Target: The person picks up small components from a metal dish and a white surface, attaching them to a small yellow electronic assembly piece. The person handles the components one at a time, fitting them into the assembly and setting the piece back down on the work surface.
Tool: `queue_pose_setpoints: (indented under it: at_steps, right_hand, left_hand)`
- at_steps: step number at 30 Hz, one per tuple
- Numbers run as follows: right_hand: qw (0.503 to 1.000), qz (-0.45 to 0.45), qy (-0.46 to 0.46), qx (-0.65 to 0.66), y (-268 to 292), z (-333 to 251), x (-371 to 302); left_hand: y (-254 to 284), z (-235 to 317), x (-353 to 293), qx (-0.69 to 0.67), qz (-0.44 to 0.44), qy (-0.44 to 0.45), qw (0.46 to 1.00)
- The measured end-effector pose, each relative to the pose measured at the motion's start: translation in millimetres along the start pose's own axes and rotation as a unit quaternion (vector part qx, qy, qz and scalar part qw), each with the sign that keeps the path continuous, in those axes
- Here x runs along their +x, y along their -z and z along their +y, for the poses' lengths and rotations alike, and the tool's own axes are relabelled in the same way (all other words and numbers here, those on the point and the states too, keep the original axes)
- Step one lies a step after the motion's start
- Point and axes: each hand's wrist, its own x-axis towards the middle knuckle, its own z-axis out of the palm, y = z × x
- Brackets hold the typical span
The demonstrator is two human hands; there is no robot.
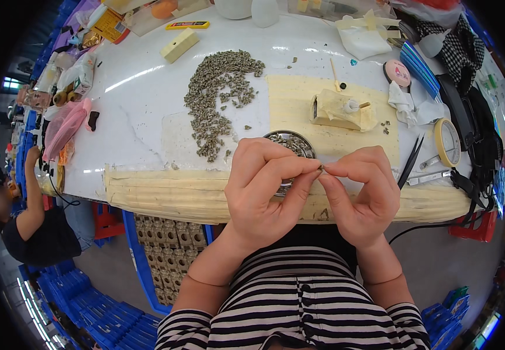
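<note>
Between the fingertips of my left hand (267, 189) and my right hand (363, 192) is a tiny metal part (321, 168); both hands pinch it, over the near edge of the table. Its exact kind is too small to make out. Just behind my hands sits a round metal dish (306, 146) with similar small parts in it, partly hidden by my left hand. Farther back to the left, a heap of small grey-brown metal parts (220, 87) is spread on the white table (141, 111).
A tape-covered block (337, 111) stands on the beige sheet. Tweezers (411, 163), a tape roll (447, 143) and a pink round case (397, 73) lie at right. Beige tape pads the front edge (165, 186). Below left is a blue crate (141, 262) of metal pieces. Another person (37, 227) sits far left.
</note>
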Motion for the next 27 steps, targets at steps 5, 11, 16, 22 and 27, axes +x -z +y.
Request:
queue_pose_setpoints:
  at_steps: [5, 11, 16, 22, 27]
  right_hand:
    - [0.998, -0.004, 0.052, -0.022, 0.1, -2.0, 1.6]
    - [0.999, 0.003, 0.020, -0.031, 0.7, -2.4, 0.2]
    - [0.999, -0.032, -0.012, -0.007, 0.0, -0.1, 1.9]
    - [0.998, -0.042, -0.039, 0.029, 0.4, 0.7, 2.5]
    - [1.000, 0.004, -0.010, 0.008, -0.6, -2.1, 2.2]
  left_hand:
    - [0.0, -0.3, -0.5, 0.005, 0.000, -0.001, 1.000]
    - [-0.5, -1.2, -1.1, -0.010, 0.011, 0.005, 1.000]
    - [1.0, -0.8, -1.0, -0.024, 0.003, 0.001, 1.000]
    - [1.6, -2.1, 0.0, -0.020, -0.002, -0.015, 1.000]
    - [-0.5, -0.5, -0.7, -0.003, -0.007, -0.004, 1.000]
